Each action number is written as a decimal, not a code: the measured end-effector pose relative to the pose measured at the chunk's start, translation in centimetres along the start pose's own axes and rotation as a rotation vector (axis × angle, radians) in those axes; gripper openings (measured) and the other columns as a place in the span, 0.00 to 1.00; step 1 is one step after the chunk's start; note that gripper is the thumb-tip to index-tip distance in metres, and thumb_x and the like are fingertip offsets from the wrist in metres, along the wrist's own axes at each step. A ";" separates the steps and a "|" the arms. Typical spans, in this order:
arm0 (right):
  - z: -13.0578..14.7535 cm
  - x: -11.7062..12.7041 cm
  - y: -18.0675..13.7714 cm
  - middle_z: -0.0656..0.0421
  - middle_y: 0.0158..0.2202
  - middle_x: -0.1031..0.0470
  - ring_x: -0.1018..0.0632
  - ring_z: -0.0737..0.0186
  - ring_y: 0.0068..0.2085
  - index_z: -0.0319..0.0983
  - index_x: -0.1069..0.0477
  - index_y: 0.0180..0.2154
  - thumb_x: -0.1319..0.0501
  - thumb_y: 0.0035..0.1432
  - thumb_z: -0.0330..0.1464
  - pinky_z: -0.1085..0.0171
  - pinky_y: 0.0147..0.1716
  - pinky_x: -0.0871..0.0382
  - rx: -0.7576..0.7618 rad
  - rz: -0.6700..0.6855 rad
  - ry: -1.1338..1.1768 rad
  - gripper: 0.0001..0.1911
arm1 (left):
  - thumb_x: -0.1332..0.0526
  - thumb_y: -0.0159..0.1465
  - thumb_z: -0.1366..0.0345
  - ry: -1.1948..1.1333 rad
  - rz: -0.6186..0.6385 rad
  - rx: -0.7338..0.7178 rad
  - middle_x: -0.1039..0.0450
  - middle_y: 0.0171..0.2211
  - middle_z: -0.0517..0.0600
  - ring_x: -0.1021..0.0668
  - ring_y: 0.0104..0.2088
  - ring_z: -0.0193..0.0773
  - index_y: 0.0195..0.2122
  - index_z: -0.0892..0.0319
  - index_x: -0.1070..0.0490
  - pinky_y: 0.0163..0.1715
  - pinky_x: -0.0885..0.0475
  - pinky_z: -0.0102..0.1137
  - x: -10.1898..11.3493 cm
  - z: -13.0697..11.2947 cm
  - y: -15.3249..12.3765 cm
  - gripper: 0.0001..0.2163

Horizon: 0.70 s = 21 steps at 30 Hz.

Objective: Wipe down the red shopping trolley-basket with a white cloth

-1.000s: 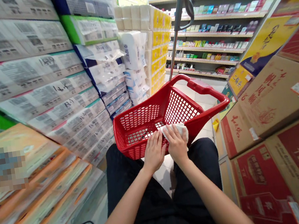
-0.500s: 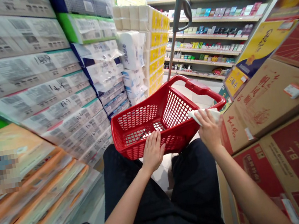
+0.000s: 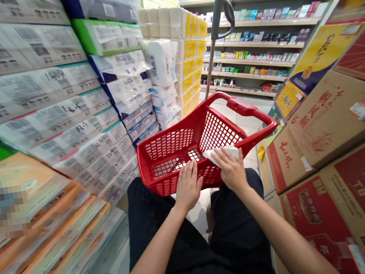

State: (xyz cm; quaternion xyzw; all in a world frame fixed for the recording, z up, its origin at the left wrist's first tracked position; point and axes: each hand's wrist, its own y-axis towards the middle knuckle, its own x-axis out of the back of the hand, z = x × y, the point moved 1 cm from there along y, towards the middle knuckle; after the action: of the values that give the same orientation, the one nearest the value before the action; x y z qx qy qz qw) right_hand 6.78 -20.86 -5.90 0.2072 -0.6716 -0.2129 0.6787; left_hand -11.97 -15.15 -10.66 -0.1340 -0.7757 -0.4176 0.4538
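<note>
Red perforated plastic shopping basket (image 3: 184, 148): on my lap. My left hand (image 3: 187, 186) grips its near rim. My right hand (image 3: 231, 169), pressing a white folded cloth (image 3: 221, 153), has slid back along its right rim: wiping continues.

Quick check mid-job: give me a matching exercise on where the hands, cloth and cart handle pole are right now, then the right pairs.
Things:
1. left hand
2. right hand
3. white cloth
4. grey handle pole

Places:
A. rising from the far end of the red basket
B. gripping the near rim
C. pressing the cloth on the right rim
D. under the right hand's fingers

Pairs: 1-B, 2-C, 3-D, 4-A
</note>
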 end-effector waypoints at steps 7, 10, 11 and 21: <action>-7.5 3.9 0.8 0.59 0.63 0.35 0.39 0.53 0.66 0.48 0.36 0.60 0.50 0.57 0.23 0.37 0.65 0.72 -0.241 -0.100 -0.145 0.30 | 0.54 0.71 0.60 -0.003 -0.001 0.005 0.47 0.68 0.57 0.45 0.68 0.46 0.69 0.65 0.56 0.66 0.48 0.44 -0.1 0.0 0.0 0.27; -4.2 1.9 0.7 0.57 0.64 0.35 0.40 0.50 0.66 0.46 0.37 0.61 0.50 0.56 0.23 0.36 0.64 0.72 -0.261 -0.134 -0.116 0.31 | 0.54 0.71 0.60 -0.006 -0.003 0.007 0.47 0.68 0.57 0.45 0.68 0.45 0.69 0.64 0.57 0.66 0.48 0.44 -0.2 0.0 0.0 0.28; -2.5 0.9 0.6 0.57 0.63 0.35 0.40 0.51 0.66 0.46 0.37 0.61 0.50 0.56 0.23 0.37 0.65 0.72 -0.242 -0.127 -0.088 0.31 | 0.54 0.71 0.60 -0.008 -0.002 0.007 0.47 0.68 0.57 0.45 0.68 0.45 0.69 0.64 0.57 0.66 0.48 0.44 -0.2 0.0 -0.1 0.28; 2.2 -1.0 -0.2 0.61 0.63 0.34 0.37 0.59 0.65 0.50 0.39 0.62 0.50 0.59 0.23 0.45 0.67 0.72 0.045 0.043 0.044 0.31 | 0.54 0.71 0.60 -0.006 -0.006 0.003 0.46 0.67 0.58 0.44 0.68 0.45 0.69 0.63 0.57 0.66 0.47 0.45 -0.1 0.1 -0.1 0.27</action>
State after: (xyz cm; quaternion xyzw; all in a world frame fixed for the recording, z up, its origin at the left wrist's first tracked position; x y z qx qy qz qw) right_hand 4.60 -20.42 -6.76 0.2129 -0.6655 -0.1785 0.6928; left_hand -12.01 -15.14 -10.78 -0.1322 -0.7780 -0.4174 0.4506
